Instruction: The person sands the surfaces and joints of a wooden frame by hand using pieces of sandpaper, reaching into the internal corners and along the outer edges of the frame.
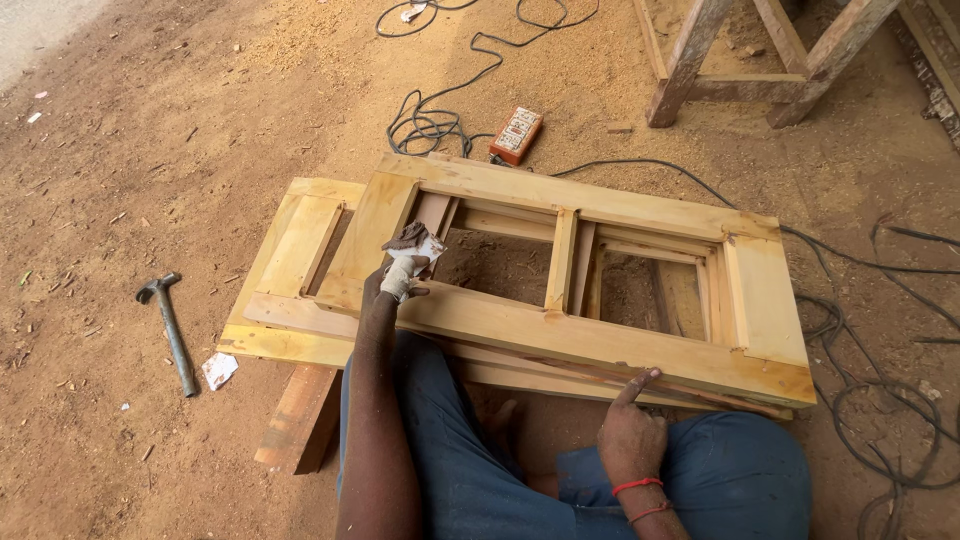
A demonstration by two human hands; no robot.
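Head camera looks down on a pale yellow wooden window frame (600,345) with open panels, lying flat on sawdust-strewn dirt ground (150,130), its long axis running left to right, tilted slightly downward to the right. Left hand (398,282) pinches a folded scrap of grey sandpaper (415,240) against a rail. Right hand (632,430) presses one extended finger on the near edge. A steel hammer (170,330) and an orange socket box (516,134) lie nearby.
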